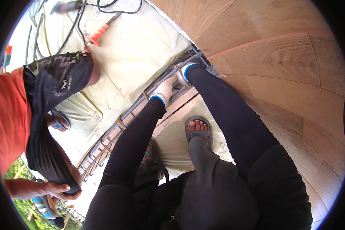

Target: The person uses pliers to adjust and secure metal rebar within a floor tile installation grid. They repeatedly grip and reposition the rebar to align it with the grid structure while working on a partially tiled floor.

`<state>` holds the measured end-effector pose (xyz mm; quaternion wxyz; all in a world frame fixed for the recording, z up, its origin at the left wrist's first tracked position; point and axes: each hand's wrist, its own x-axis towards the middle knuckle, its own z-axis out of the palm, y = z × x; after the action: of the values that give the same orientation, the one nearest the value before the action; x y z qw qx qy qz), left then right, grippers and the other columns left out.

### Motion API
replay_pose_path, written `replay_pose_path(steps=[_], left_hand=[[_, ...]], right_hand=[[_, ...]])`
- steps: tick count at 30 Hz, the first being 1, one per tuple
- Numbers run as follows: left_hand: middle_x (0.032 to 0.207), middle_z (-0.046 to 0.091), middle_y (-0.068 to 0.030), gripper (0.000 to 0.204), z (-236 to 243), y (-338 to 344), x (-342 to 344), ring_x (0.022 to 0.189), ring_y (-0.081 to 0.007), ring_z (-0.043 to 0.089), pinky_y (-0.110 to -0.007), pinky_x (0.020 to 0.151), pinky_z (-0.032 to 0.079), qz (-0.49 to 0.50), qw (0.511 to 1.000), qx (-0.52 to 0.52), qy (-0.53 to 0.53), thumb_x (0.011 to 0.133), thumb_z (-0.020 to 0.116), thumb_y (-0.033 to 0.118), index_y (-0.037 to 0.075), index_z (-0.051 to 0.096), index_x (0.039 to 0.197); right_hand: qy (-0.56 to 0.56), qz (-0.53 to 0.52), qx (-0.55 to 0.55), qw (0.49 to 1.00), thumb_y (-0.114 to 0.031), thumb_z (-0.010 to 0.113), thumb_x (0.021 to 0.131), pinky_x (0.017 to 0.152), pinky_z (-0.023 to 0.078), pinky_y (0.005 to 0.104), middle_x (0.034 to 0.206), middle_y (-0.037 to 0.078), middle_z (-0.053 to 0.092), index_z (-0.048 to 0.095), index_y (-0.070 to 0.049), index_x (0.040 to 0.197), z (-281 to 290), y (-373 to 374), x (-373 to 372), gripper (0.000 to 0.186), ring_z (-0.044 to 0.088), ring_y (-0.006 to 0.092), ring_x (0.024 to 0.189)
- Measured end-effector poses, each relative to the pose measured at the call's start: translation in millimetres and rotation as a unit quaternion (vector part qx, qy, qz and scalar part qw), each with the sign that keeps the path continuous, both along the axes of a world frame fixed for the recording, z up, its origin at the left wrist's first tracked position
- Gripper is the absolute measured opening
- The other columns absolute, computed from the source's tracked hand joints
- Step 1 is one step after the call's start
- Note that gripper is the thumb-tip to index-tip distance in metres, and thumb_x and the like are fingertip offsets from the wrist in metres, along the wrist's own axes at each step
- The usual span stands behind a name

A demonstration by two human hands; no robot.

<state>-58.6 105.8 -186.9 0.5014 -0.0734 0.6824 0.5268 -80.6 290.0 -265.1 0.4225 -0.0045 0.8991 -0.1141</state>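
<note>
My left hand (164,89), in a white glove with a blue cuff, grips the top of a long steel rebar cage (122,124) that runs diagonally beside a pale sheet (134,53). Farther up the same cage, my right hand (187,69), gloved alike, rests at the bars beside the edge of a tall wood-grain panel (264,69); its fingers are mostly hidden. Below the cage, my feet in grey sandals (197,132) stand on pale sheeting.
At left, a crouching co-worker (11,115) in orange top and dark shorts has a hand (57,189) on their knee. An orange-handled tool (99,34), cables (76,27) and a power tool (65,7) lie on the sheet. Greenery (25,205) shows at lower left.
</note>
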Motion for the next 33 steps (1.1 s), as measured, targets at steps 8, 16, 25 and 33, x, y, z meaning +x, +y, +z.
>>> replay_pose_path(steps=[8, 16, 25, 33], left_hand=[[0.139, 0.07, -0.028, 0.037, -46, -21, 6, 0.133, -0.045, 0.064, -0.049, 0.115, 0.049, -0.236, 0.913, -0.091, 0.319, 0.103, 0.056, 0.027, 0.005, 0.073, 0.128], [0.121, 0.075, -0.0322, 0.068, 13, 3, 6, 0.117, -0.0479, 0.072, -0.049, 0.104, 0.058, -0.066, 0.955, -0.208, 0.2, 0.075, 0.084, 0.029, -0.006, 0.066, 0.131], [0.137, 0.074, -0.0263, 0.082, -23, -4, 10, 0.128, -0.0419, 0.071, -0.044, 0.11, 0.055, -0.096, 0.96, -0.2, 0.173, 0.085, 0.084, 0.05, -0.001, 0.06, 0.145], [0.168, 0.05, -0.0177, 0.069, -56, -4, 5, 0.15, -0.0357, 0.052, -0.045, 0.125, 0.041, -0.188, 0.938, -0.156, 0.247, 0.116, 0.041, 0.057, 0.008, 0.05, 0.165]], right_hand=[[-0.027, 0.03, -0.035, 0.999, -0.033, 0.086, 0.074, 0.092, 0.062, 0.0496, 0.118, 0.024, 0.081, 0.083, -0.004, 0.111, 38, -8, -7, 0.047, 0.079, 0.0397, 0.105], [-0.024, 0.007, -0.017, 1.0, -0.029, 0.083, 0.08, 0.091, 0.062, 0.0501, 0.118, 0.023, 0.08, 0.083, -0.004, 0.109, 36, -6, -1, 0.038, 0.079, 0.0399, 0.107], [0.017, -0.007, -0.02, 1.0, -0.026, 0.084, 0.082, 0.093, 0.062, 0.0511, 0.122, 0.021, 0.08, 0.082, -0.005, 0.115, 14, 3, 6, 0.039, 0.078, 0.0398, 0.11], [0.049, -0.03, -0.038, 0.998, -0.023, 0.084, 0.083, 0.095, 0.063, 0.052, 0.126, 0.019, 0.08, 0.082, -0.006, 0.12, -4, 5, 4, 0.041, 0.078, 0.0397, 0.113]])
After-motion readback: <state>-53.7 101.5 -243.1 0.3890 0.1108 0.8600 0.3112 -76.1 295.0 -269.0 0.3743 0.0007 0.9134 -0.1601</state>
